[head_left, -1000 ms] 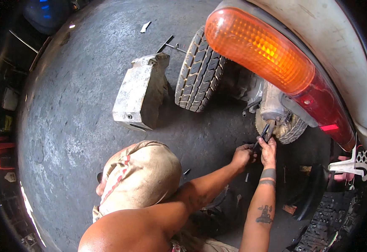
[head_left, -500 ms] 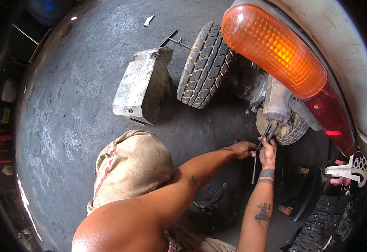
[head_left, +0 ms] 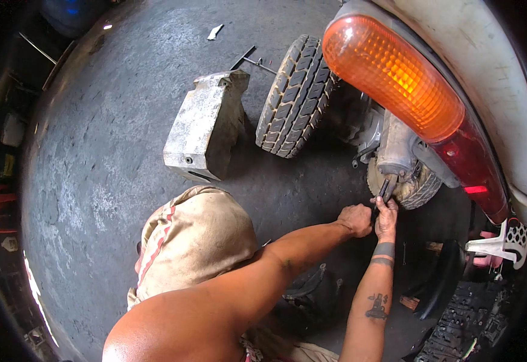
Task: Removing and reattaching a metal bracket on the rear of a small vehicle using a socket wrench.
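Both hands are low beneath the rear of a vehicle, below a grimy metal cylinder (head_left: 396,158). My right hand (head_left: 386,218) is closed around a dark metal wrench (head_left: 383,189), whose upper end meets a bracket under the cylinder. Reaching across from the left, my left hand (head_left: 355,221) makes a fist just beside the right one, at the wrench's lower part. The fingers hide most of the handle there. Behind the bracket is a dusty small wheel (head_left: 417,192).
An orange and red tail lamp (head_left: 396,78) overhangs the work on the right. A wheel with a treaded tire (head_left: 292,99) and a bent metal cover (head_left: 198,123) stand on the floor ahead. A white plastic chair part (head_left: 504,244) and a dark engine part (head_left: 456,317) are at right.
My left hand has closed into a fist and turned, its knuckles now up. The long lower end of the wrench, visible before below the hands, is out of sight. The right hand has barely moved.
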A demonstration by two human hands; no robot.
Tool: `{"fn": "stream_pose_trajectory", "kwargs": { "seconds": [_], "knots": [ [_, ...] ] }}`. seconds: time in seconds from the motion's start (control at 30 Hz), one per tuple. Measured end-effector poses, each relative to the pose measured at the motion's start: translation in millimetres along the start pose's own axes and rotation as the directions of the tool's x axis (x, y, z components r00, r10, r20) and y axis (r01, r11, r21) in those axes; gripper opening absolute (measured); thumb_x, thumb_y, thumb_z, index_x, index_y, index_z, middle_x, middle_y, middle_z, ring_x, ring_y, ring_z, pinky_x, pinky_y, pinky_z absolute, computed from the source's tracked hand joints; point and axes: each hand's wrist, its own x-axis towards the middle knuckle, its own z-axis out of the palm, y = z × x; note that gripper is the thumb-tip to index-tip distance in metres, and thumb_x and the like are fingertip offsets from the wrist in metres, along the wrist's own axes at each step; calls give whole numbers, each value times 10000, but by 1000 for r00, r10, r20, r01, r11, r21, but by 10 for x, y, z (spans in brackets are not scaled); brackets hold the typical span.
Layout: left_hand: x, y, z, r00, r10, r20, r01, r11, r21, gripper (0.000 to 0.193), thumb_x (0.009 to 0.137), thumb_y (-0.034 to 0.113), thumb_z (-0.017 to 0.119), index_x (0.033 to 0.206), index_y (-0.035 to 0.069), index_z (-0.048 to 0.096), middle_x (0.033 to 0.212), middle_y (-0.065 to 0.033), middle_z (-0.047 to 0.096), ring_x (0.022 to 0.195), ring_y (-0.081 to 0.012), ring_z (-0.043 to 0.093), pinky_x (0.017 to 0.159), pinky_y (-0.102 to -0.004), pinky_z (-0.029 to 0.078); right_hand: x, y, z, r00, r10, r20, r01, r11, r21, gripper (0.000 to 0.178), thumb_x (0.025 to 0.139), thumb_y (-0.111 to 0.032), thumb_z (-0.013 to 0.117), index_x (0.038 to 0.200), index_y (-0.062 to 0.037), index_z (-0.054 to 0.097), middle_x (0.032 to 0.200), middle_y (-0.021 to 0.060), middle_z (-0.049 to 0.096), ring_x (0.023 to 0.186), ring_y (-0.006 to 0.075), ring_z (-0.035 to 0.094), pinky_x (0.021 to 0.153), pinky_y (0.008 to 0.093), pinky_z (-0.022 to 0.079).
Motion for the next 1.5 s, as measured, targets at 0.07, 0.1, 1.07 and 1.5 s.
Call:
{"fn": "stream_pose_trajectory", "kwargs": {
  "seconds": [0.07, 0.1, 1.07, 1.5],
  "knots": [
    [-24, 24, 7, 1000, 5, -9, -4, 1000, 10, 323, 745, 248, 626, 908, -29, 662, 927, -268, 650, 918, -401, 638, 834, -474, 504, -29, -3, 30, 999, -41, -5, 41, 999, -16, 160, 865, -170, 651, 944, -34, 626, 843, 28, 631, 788, 132, 555, 788, 300, 408],
    [-26, 31, 12, 1000, -18, 4, 18, 1000, 24, 326, 746, 251, 623, 907, -29, 661, 933, -267, 650, 923, -397, 639, 835, -473, 505, -41, -15, 46, 999, -23, -42, 20, 998, -63, 159, 864, -167, 654, 943, -32, 624, 838, 26, 627, 784, 133, 556, 782, 301, 413],
    [323, 465, 830, 948, -294, -120, 316, 915, 251, 440, 853, 347, 572, 1156, 28, 586, 1187, -238, 586, 1144, -382, 540, 964, -460, 434, 191, 109, -171, 994, -56, 94, 76, 970, -232, 522, 836, -481, 666, 927, 15, 528, 702, 40, 541, 616, 142, 496, 552, 324, 430],
    [260, 486, 646, 943, -324, 77, 294, 919, 262, 616, 889, 491, 444, 1150, -48, 586, 1213, -290, 551, 1184, -385, 514, 983, -451, 418, 65, -75, -216, 973, 120, 197, -66, 963, -260, 625, 829, -549, 642, 923, 57, 524, 767, 138, 596, 710, 219, 556, 677, 372, 473]
  ]
}}
